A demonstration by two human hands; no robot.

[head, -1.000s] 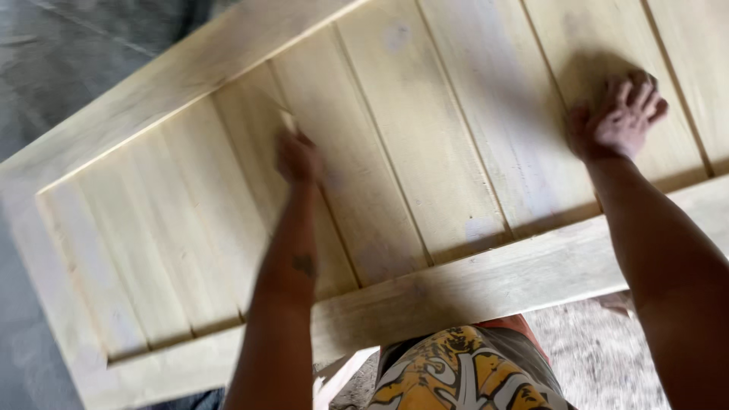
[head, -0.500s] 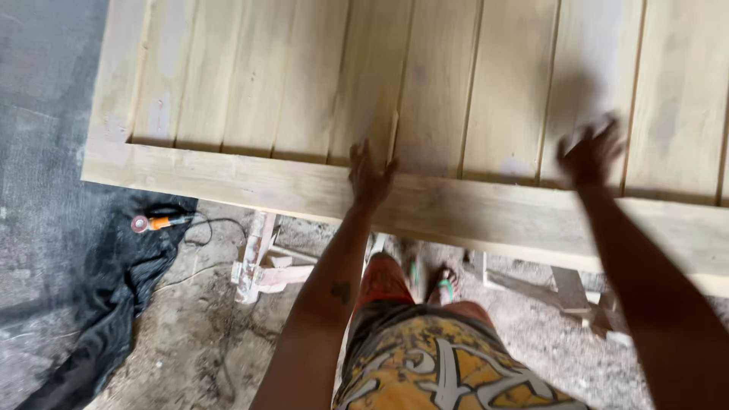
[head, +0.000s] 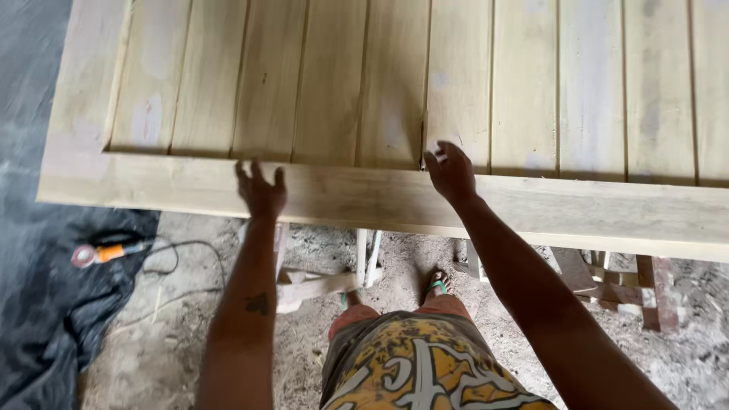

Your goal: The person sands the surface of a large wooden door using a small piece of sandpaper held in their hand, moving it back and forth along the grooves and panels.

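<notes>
Where both hands were up on the slats a second ago, left hand [head: 260, 190] and right hand [head: 452, 173] now rest on the wooden door panel [head: 380, 91]'s near rail [head: 364, 199], fingers apart, gripping nothing.

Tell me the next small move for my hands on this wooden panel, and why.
Probably curl both hands over the near rail for a firm grip. The left hand and right hand lie open and flat on the near frame rail of the slatted wooden panel, which sits on trestles. Open palms only steady it; fingers over the rail's edge would likely control it better.
</notes>
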